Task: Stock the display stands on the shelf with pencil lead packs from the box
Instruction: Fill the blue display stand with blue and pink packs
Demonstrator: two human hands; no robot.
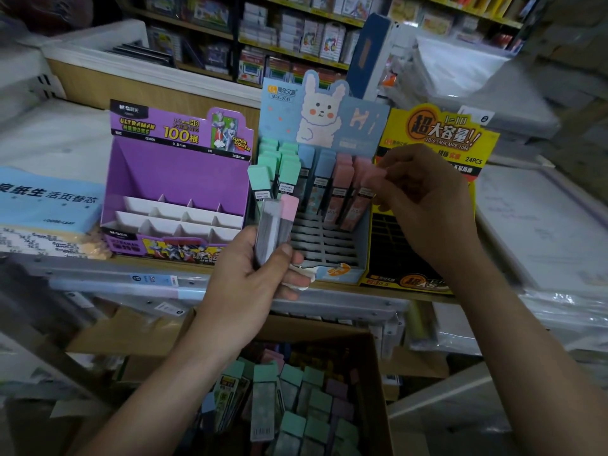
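Now I see the left hand (256,274) curled round a small bundle of lead packs (274,225), one of them pink-capped, held just in front of the blue bunny stand (329,126). The right hand (424,205) pinches a pink pack (370,179) between thumb and fingertips at the stand's right-hand column; blur means I cannot tell whether it sits in a slot. Below, the open cardboard box (378,357) holds loose packs (296,390), green and pink. A purple stand (177,179) sits left of the bunny stand, a yellow stand (437,136) right
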